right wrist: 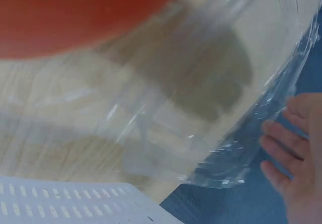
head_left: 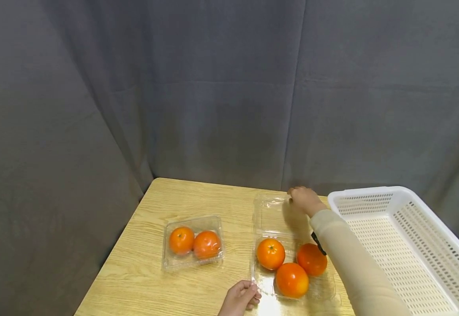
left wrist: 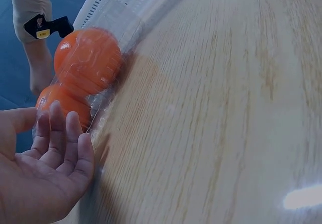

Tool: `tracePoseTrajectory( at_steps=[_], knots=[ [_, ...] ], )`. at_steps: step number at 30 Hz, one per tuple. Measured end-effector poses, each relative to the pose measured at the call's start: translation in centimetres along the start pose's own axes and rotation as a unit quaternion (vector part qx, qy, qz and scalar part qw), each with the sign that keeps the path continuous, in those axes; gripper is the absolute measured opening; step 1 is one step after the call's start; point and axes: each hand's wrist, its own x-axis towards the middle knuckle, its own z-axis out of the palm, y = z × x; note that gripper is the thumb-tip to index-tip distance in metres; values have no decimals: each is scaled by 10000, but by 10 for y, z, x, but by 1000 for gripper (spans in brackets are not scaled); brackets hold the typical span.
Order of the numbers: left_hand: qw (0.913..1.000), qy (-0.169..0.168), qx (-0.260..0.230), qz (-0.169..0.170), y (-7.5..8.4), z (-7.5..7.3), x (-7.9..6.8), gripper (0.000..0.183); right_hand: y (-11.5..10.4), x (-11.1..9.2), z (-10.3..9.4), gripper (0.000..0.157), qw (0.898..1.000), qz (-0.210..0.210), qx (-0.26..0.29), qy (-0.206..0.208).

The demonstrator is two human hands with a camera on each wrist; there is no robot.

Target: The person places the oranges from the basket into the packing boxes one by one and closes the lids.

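A clear plastic clamshell container lies on the table with its lid folded back away from me. In its base sit three orange fruits, among them a left one, a front one and a right one. At the base's near left corner my left hand pinches the rim between thumb and fingers. My right hand reaches over to the lid's far right corner. Its slightly bent fingers are at the lid's edge; the exact contact is hard to make out.
To the left stands a closed clear container with two orange fruits visible inside. A white slotted plastic basket is at the right, beside my right forearm. The wooden table ends at a grey curtain.
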Motion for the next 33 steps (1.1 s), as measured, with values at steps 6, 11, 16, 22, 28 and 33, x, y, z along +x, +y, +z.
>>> tracePoseTrajectory(
  at_steps=[6,11,16,22,28,33],
  knots=[
    [10000,71,0,-29,4,0,-1,22,2,8,-9,24,9971,-326,-105,675],
    [10000,30,-54,35,7,-1,-1,20,-2,11,-14,24,9936,-518,-304,962],
    [10000,8,-51,44,7,-4,0,16,-9,11,-23,20,9891,-705,-484,1196],
    [10000,83,-30,22,8,-5,1,16,-15,9,-39,23,9815,-1010,-662,1483],
    [10000,4,34,-44,8,-7,1,16,-16,-1,-53,25,9719,-1267,-642,1877],
    [9999,-36,84,-57,7,-9,0,17,-19,-8,-58,25,9681,-1449,-652,1939]
  ],
)
